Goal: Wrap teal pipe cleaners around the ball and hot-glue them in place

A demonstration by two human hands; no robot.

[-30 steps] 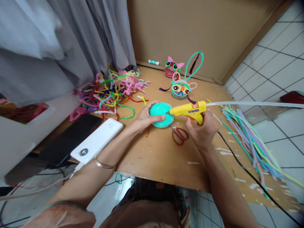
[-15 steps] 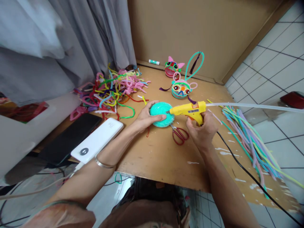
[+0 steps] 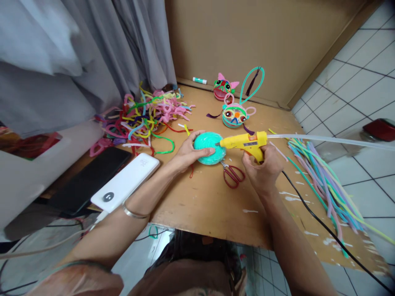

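Over the middle of the table, my left hand [image 3: 189, 153] grips a round teal disc of coiled pipe cleaner [image 3: 210, 142], thumb across its face and fingers behind the edge. My right hand [image 3: 262, 166] is wrapped round the handle of a yellow hot glue gun [image 3: 243, 142]. The gun's nozzle points left and meets the disc's right part; whether it touches the surface I cannot tell. A clear glue stick [image 3: 324, 139] runs out of the gun's back. Red-handled scissors [image 3: 233, 176] lie just below the disc, their blades partly hidden by it.
Two pipe-cleaner animal heads [image 3: 235, 115] stand at the back, near a glue stick tube [image 3: 200, 80]. Tangled pipe cleaners [image 3: 154, 111] lie left, straight ones [image 3: 327, 185] right. A white power bank [image 3: 126, 183] and black slab [image 3: 89, 179] sit left. A black cord [image 3: 304, 202] crosses the right side.
Almost nothing differs. Both hands, the disc and the glue gun keep the same positions relative to one another; the whole view has shifted very slightly.
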